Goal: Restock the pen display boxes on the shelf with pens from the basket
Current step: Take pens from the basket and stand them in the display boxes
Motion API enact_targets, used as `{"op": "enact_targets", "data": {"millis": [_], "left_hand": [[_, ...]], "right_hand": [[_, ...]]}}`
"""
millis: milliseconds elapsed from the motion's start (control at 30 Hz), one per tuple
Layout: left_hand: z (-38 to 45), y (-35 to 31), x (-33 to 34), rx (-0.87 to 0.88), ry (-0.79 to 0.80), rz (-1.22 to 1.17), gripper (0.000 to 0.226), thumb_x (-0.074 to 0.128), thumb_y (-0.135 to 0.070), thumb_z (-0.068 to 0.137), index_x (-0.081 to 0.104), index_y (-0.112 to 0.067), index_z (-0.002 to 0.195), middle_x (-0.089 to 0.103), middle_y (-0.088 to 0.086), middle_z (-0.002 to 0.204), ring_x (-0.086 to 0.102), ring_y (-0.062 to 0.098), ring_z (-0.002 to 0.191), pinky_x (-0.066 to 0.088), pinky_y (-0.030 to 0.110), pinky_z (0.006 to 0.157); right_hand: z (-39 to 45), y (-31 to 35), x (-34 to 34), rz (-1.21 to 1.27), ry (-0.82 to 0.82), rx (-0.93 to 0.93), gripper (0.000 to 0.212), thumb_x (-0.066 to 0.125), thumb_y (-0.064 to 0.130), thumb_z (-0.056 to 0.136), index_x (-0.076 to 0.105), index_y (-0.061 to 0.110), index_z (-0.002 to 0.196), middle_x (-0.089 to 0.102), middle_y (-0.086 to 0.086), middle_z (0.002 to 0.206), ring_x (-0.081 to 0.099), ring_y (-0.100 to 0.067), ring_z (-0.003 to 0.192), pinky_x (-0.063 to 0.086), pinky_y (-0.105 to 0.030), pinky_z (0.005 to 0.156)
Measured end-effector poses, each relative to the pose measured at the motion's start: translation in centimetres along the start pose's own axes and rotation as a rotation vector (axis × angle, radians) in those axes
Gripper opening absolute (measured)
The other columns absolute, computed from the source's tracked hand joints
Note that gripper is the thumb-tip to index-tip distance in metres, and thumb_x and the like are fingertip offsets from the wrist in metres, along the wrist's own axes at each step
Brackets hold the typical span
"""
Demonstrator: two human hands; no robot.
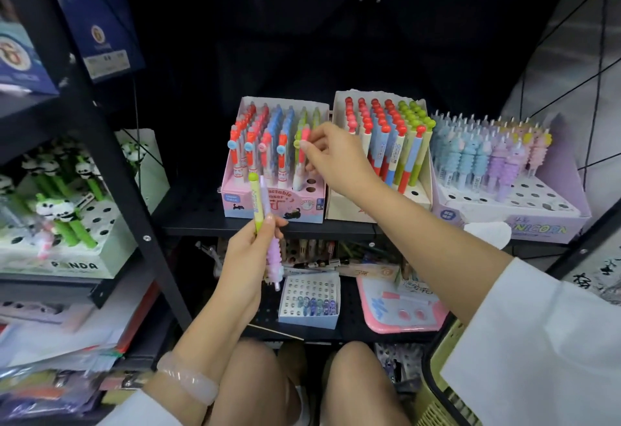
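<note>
Right hand (pixel 331 153) pinches pink pen (pixel 304 146), seating it in pink box (pixel 274 203) mid-frame; two front holes look open. Left hand (pixel 250 247) grips green pen (pixel 257 203) and purple pen (pixel 274 257), unplaced. Basket (pixel 437 388) lower right, contents hidden; restock partway

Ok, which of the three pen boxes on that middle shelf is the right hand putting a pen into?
The pink box, leftmost of the three. The right hand pinches a pen at its front right corner, not over the cream or purple boxes.
</note>
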State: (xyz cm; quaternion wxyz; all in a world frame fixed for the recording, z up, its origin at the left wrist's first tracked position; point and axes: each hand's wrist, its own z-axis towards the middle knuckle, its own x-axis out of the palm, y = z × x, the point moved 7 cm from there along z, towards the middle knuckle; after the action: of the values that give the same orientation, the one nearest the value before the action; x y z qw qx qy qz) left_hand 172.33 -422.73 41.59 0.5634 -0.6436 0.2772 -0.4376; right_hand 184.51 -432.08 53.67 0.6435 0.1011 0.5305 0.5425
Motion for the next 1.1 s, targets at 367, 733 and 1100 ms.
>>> {"op": "enact_targets", "data": {"millis": [367,733,1100], "left_hand": [[-0.5,-1.3,0.9,0.021,0.063,-0.071,0.024,0.054,-0.044,0.079,0.074,-0.031,0.080,0.040,-0.005,0.045,0.037,0.009,0.039,0.038,0.022,0.039],[0.3,-1.3,8.6,-0.009,0.054,-0.233,0.009,0.057,-0.024,0.088,0.062,-0.018,0.083,0.055,-0.010,0.056,0.052,0.003,0.051,0.044,0.018,0.051],[-1.0,1.2,21.0,-0.224,0.146,-0.453,0.016,0.054,-0.025,0.091,0.060,-0.014,0.080,0.068,0.001,0.064,0.037,0.004,0.041,0.028,0.013,0.038]], "right_hand": [[-4.7,-2.0,1.6,-0.037,0.143,0.023,0.010,0.055,0.022,0.093,0.059,0.015,0.098,0.058,0.009,0.082,0.057,-0.006,0.075,0.047,-0.015,0.067],[-12.5,-6.2,-2.6,0.517,0.393,0.261,0.011,0.050,0.012,0.095,0.059,0.017,0.094,0.068,0.001,0.073,0.064,-0.009,0.068,0.053,-0.022,0.071],[-12.1,-11.4,-14.3,0.956,-0.242,0.181,0.027,0.048,0.022,0.095,0.071,0.020,0.082,0.072,0.000,0.086,0.068,-0.012,0.084,0.053,-0.020,0.073]]}}
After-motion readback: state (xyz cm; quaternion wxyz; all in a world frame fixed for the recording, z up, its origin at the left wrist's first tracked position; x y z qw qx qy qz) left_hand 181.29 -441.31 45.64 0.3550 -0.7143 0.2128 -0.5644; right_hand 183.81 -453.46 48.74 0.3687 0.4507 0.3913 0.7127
